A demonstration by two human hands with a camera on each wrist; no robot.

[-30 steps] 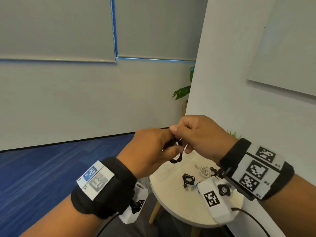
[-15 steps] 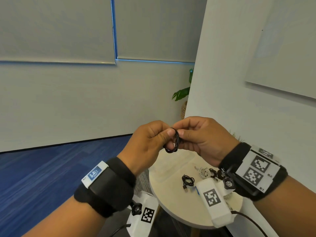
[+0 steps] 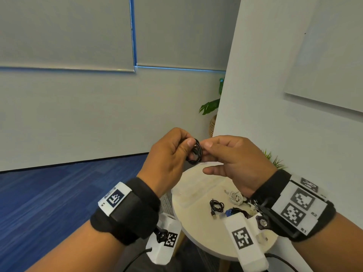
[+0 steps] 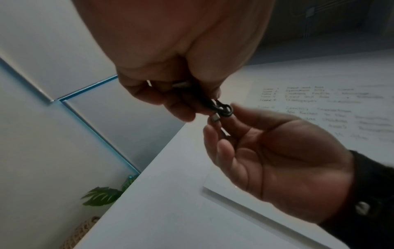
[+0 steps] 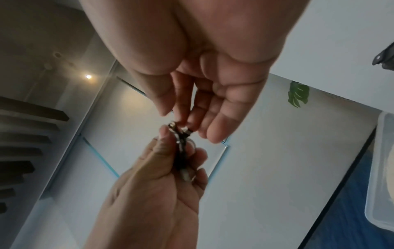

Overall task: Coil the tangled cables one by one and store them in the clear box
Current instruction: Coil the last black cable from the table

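A small coil of black cable [image 3: 194, 152] hangs in the air between both hands, above the round table. My left hand [image 3: 186, 149] pinches the coil's left side between thumb and fingers. My right hand [image 3: 208, 149] pinches its right side with thumb and forefinger, the lower fingers spread loose. In the left wrist view the black cable [image 4: 222, 107] shows a metal plug at the right fingertips [image 4: 213, 133]. The right wrist view has the black cable [image 5: 181, 144] held edge-on. The clear box [image 3: 177, 195] stands on the table's far left part, also at the clear box's rim [image 5: 379, 168].
On the cream round table [image 3: 196, 234] lie another black cable [image 3: 216, 206], a white cable [image 3: 234, 197] and a dark tangle partly hidden by my right wrist. A white wall stands close on the right, blue carpet on the left, a potted plant [image 3: 210, 106] behind.
The loose loop has been gathered into a tighter coil and lifted slightly. My left wrist has turned, and my right hand's lower fingers have spread out.
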